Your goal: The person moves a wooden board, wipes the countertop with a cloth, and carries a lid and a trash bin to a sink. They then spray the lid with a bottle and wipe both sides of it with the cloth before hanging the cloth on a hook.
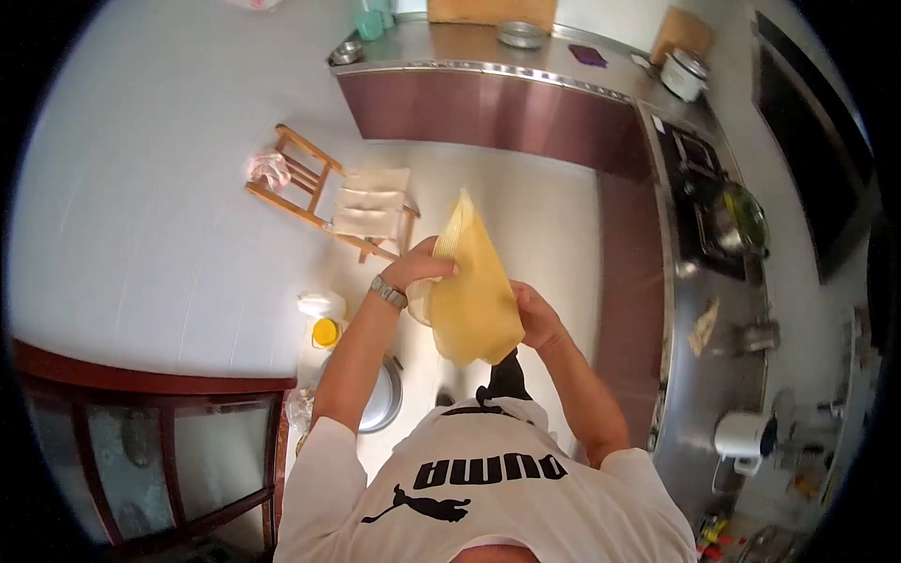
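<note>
Held mid-air: yellow cloth (479, 296). Left hand (420, 267) grip closed on upper edge, right hand (537, 317) grip pinched on side edge. Judged light, limp; best taken at edges.

This is a home kitchen. A long table (526, 70) holds bowls (519, 35), a pot (683, 73) and a stove (718, 216). A wooden chair (328, 192) stands nearby.

Your right hand (537, 317): fingers gone behind the yellow cloth (477, 286), grip can't be read. Left hand (419, 267): fingertips curl over the cloth's edge, tips out of sight. Steel bowl (387, 399) is half hidden by your left forearm. Bottom-right counter clutter (715, 535): too small & blurred, cut off by lens rim.
</note>
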Motion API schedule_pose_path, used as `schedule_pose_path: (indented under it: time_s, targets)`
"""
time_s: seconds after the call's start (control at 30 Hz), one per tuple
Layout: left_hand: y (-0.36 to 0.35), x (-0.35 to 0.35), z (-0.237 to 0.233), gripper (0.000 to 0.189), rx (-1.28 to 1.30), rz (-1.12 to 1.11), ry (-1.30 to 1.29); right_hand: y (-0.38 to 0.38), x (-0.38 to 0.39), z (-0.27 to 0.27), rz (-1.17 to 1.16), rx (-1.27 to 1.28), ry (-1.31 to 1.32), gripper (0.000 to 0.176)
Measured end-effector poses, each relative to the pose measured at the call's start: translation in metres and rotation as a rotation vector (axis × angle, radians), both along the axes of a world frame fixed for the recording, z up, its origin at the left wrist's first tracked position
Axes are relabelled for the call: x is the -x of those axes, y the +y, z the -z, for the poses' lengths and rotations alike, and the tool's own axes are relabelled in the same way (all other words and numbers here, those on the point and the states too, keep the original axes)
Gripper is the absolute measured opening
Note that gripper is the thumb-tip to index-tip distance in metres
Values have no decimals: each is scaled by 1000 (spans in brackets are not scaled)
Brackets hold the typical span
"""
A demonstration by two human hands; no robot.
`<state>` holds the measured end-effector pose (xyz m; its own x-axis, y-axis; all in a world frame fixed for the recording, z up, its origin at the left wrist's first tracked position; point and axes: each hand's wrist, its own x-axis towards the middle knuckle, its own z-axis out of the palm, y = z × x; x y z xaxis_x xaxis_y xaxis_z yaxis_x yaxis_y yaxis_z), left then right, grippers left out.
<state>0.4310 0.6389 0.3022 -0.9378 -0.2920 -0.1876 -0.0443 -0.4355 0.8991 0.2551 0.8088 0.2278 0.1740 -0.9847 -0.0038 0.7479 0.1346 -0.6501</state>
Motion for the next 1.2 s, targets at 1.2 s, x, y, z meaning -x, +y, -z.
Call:
schedule_pose_path:
  time_s: [1.2]
  targets:
    - [-403, -72, 194, 57, 389, -1023, -885, -618, 169, -225, 1427, 458, 840, 18]
